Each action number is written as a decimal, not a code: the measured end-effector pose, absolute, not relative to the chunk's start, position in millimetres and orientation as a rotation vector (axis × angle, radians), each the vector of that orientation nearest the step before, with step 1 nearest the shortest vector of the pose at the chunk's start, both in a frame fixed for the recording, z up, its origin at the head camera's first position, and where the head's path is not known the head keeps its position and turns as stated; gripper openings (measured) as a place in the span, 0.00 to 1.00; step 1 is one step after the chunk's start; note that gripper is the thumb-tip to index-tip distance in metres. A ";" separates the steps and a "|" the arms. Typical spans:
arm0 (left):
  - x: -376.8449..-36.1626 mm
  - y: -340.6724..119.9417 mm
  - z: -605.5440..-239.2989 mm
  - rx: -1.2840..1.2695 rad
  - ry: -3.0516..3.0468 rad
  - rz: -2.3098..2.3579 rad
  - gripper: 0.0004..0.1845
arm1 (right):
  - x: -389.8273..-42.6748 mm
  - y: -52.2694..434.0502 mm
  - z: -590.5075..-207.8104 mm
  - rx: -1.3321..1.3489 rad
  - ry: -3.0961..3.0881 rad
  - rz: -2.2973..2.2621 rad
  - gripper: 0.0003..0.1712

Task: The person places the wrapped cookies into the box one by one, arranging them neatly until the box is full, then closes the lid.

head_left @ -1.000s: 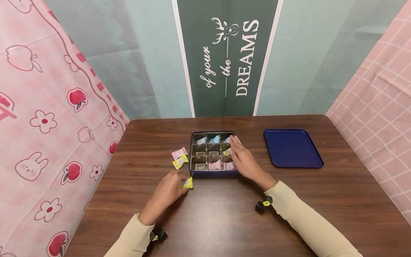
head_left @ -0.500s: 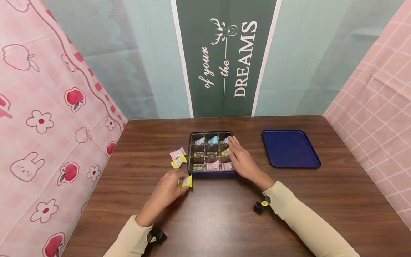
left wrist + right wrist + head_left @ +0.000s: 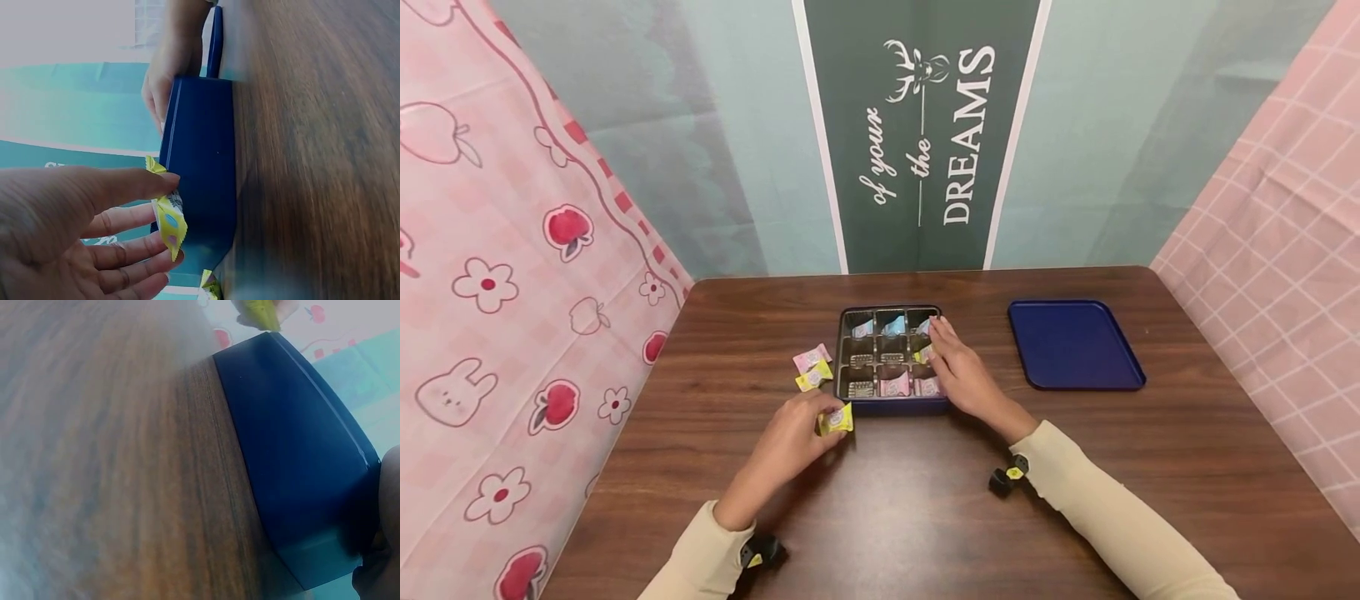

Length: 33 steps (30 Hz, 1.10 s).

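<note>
Worktop [image 3: 910, 517] under hands [image 3: 797, 429] [image 3: 967, 379]: smooth wood grain, slight sheen. Box [image 3: 891, 407] between them: smooth, satiny; insert [image 3: 861, 360], glossy plastic.

1. Soft, bright light fills the room, leaving a pale sheen on the table [image 3: 895, 508].
2. I see a faint shadow beneath the left hand [image 3: 793, 433].
3. Left wrist view: bluish, upper left washed out.
4. Right wrist view: hazy, wood blurred, box [image 3: 300, 444] dim.
</note>
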<state>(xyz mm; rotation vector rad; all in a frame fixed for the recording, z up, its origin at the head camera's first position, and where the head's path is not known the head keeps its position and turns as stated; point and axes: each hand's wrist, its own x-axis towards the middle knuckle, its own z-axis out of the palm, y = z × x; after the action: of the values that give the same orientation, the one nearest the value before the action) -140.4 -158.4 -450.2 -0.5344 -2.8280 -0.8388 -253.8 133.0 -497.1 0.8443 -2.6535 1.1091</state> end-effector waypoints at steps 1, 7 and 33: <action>-140.3 -158.0 -449.6 -0.539 -2.824 -0.844 0.16 | -253.7 132.6 -497.4 0.842 -2.655 1.111 0.28; -142.5 -154.8 -445.9 -0.564 -2.764 -0.900 0.17 | -254.6 132.4 -499.4 0.832 -2.657 1.099 0.28; -175.8 -144.4 -440.8 -0.647 -2.520 -1.091 0.23 | -253.4 132.2 -498.9 0.822 -2.659 1.127 0.29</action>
<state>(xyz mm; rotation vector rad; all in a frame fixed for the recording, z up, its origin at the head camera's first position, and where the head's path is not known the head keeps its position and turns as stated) -175.8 -144.4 -440.8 -0.6465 -2.5198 -1.0908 -253.4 132.2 -498.9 0.8216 -2.6590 1.1265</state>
